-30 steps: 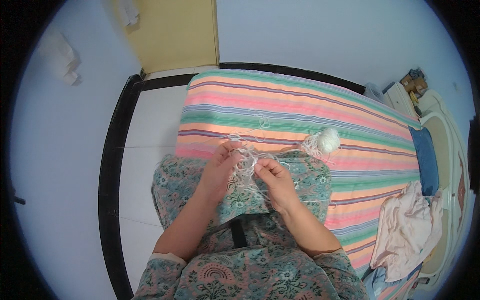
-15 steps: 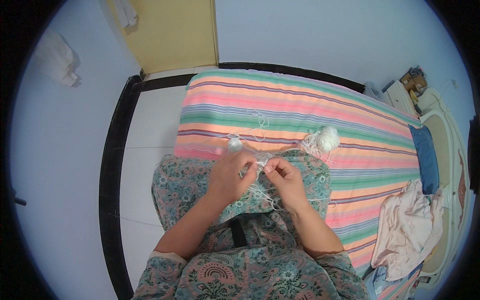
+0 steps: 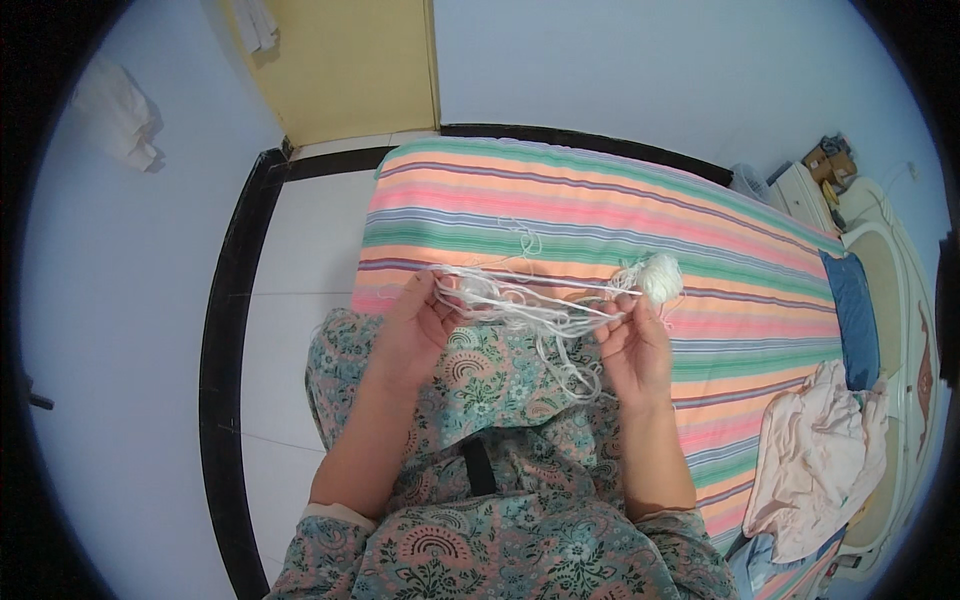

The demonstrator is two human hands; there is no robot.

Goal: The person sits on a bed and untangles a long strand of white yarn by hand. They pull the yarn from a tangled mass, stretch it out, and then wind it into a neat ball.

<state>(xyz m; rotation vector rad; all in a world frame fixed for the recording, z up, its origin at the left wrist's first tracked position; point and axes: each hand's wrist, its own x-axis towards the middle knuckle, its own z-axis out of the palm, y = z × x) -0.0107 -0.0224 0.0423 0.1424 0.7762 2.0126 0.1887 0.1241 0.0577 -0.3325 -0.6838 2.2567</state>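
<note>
Several strands of white yarn (image 3: 535, 304) stretch between my two hands above my lap. My left hand (image 3: 412, 325) is closed on the left end of the strands, its fingers curled round them. At the right end, my right hand (image 3: 636, 350) pinches the yarn between thumb and fingers. Loose loops of yarn sag below the middle of the bundle, over my patterned clothing (image 3: 480, 380). Just beyond my right hand, a white ball of yarn (image 3: 660, 279) lies on the striped bed. A thin tangled strand (image 3: 522, 240) trails on the bed farther back.
The striped bedspread (image 3: 560, 195) spreads ahead and to the right. On the right are a blue pillow (image 3: 849, 315), a crumpled pale pink cloth (image 3: 810, 460) and a headboard (image 3: 900, 330). White floor tiles (image 3: 290, 340) lie to the left. A yellow door (image 3: 350, 70) stands behind.
My hands were close together over my lap, pinching the yarn. They have moved apart and slightly forward, drawing the strands out between them.
</note>
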